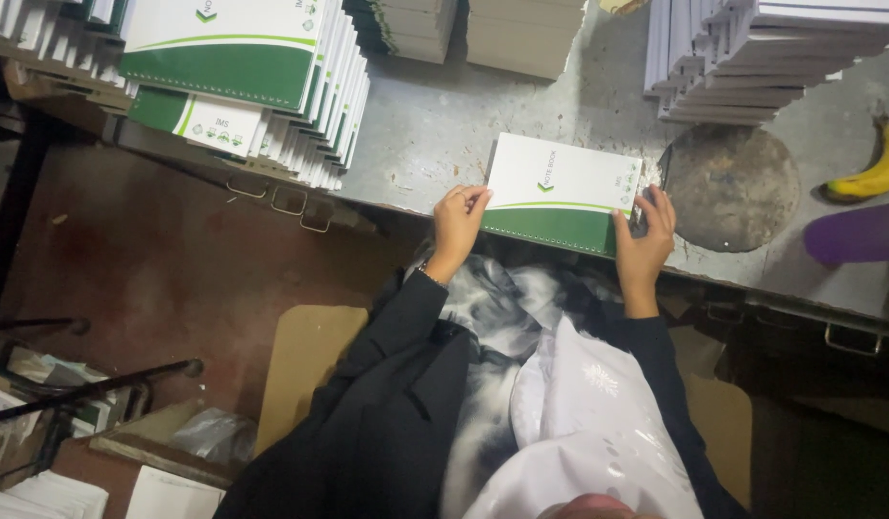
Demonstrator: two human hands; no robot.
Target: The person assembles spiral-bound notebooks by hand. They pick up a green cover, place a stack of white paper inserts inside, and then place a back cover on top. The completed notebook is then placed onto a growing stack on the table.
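A white and green notebook (560,187) lies at the near edge of the grey metal table (435,125). My left hand (458,223) grips the notebook's left side with fingers curled on the cover. On the other side, my right hand (644,240) holds its right edge, thumb on the cover. Both black-sleeved arms reach up from the bottom of the view.
A fanned stack of matching notebooks (262,86) covers the table's left. Paper stacks (521,34) stand at the back and more stacks (752,58) at the right. A round dark disc (733,187), a banana (877,168) and a purple object (853,235) lie right of the notebook.
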